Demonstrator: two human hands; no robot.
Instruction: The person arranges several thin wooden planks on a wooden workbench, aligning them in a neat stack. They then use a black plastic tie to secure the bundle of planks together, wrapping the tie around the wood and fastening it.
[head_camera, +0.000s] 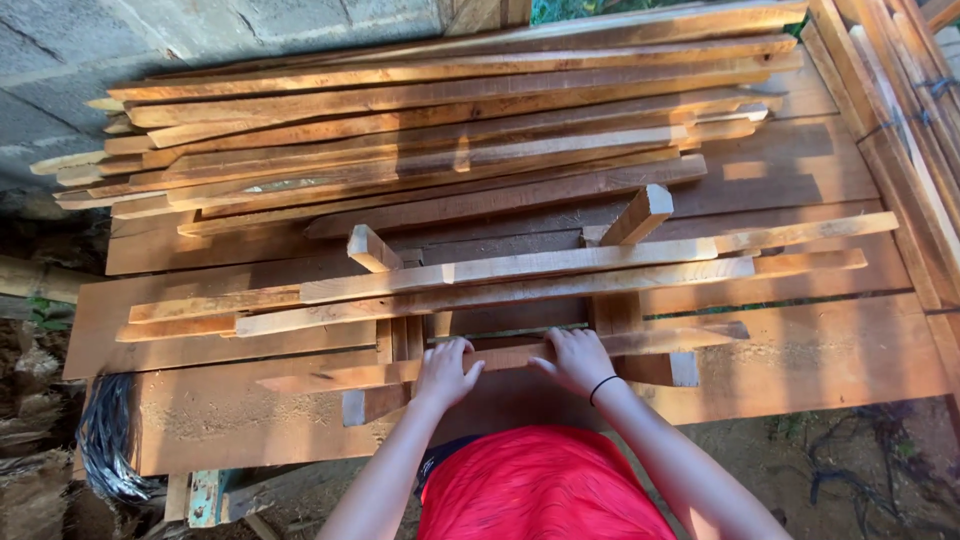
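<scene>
**A:** Where are the hands?

**B:** Both sit on the same thin wooden strip (500, 358), the nearest one, which lies crosswise on the wide planks of the workbench (800, 360). The left hand (445, 372) grips it from the near edge, fingers curled over the top. The right hand (577, 360) does the same just beside it, fingers wrapped over the strip, a dark band (602, 388) round the wrist.

**A:** So neither hand is open?

**B:** No, both are closed on that strip (thumbs are underneath or hidden, I cannot tell which).

**A:** What lies about it?

**B:** Just beyond are 2 longer pale slats (520, 278), running side by side across the bench. 2 short square blocks (640, 214) stick up tilted behind them, 1 left, 1 right. Further back is a loose stack of long slats (420, 140), reaching nearly to the grey block wall (90, 50).

**A:** And the edges?

**B:** At the right, a bundle of boards (900, 120) runs away from the bench. At the lower left, a dark coil of wire (105, 440) hangs by the bench corner. The person's red shirt (540, 490) fills the bottom middle.
</scene>
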